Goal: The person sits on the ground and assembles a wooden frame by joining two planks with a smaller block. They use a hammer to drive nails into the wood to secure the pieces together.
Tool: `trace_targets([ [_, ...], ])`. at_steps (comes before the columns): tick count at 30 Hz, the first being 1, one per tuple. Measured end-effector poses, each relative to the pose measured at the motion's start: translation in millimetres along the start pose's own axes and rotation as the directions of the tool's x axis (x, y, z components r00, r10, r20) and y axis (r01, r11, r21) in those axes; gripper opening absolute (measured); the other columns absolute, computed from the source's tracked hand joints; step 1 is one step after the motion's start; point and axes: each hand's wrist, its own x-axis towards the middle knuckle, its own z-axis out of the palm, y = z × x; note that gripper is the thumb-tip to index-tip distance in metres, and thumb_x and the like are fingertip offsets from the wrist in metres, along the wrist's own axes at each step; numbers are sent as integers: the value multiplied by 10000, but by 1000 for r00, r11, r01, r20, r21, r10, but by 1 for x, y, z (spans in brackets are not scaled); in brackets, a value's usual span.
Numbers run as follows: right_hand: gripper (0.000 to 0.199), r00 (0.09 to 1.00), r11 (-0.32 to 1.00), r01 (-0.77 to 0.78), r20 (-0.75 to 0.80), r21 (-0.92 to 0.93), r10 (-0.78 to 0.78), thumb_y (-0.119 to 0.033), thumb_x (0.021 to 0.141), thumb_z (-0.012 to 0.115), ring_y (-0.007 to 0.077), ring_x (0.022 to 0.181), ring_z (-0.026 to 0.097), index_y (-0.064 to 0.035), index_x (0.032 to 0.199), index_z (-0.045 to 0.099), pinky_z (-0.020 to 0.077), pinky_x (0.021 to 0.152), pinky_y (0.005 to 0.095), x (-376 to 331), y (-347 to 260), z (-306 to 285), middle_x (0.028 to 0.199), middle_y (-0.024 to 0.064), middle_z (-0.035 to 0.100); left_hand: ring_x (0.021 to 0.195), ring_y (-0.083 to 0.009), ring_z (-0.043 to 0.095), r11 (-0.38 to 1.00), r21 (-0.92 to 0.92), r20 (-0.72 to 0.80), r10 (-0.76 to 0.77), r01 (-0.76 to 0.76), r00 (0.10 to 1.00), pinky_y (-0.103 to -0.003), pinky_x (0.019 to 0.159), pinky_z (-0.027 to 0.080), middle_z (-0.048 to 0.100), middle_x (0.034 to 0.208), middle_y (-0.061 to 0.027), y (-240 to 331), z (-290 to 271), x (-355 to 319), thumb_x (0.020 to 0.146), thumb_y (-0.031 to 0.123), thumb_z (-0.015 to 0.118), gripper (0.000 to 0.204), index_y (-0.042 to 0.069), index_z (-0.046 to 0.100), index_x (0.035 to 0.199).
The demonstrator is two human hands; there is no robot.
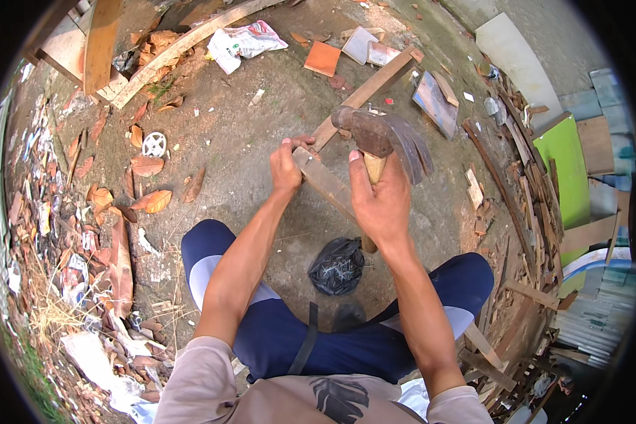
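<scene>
My right hand (384, 205) is wrapped around the wooden handle of a claw hammer (374, 133). Its rusty head is raised, the claw pointing right. With my left hand (287, 168) I grip the near end of a short wooden strip (325, 182), where it meets a longer wooden strip (364, 93) that runs away to the far right. The short strip passes behind my right hand, so its other end is partly hidden. Between my knees, a black plastic bag (337, 266) lies open with many thin nails inside.
A white plastic sack (246, 44), an orange tile (322, 59) and other tile pieces (435, 104) lie ahead. Scrap wood and a green board (565, 169) line the right side. Dry leaves (152, 201) and a white plastic wheel (154, 144) are at left.
</scene>
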Motion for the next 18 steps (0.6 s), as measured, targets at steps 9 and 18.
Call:
trace_targets([
  [9, 292, 967, 993, -4, 253, -115, 34, -189, 908, 627, 466, 775, 663, 64, 1049, 593, 514, 705, 506, 21, -20, -6, 828, 297, 656, 944, -303, 666, 998, 38, 21, 47, -48, 999, -392, 908, 477, 718, 1030, -202, -2, -7, 3, 1022, 339, 287, 600, -79, 649, 790],
  [18, 300, 966, 960, 1, 247, -279, 71, -202, 930, 632, 337, 676, 658, 30, 1113, 579, 507, 638, 422, 17, 23, 9, 794, 219, 653, 991, -301, 658, 999, 33, -10, -30, 30, 999, -402, 922, 475, 722, 998, -200, 4, 1, 0, 1030, 330, 273, 598, -76, 644, 795],
])
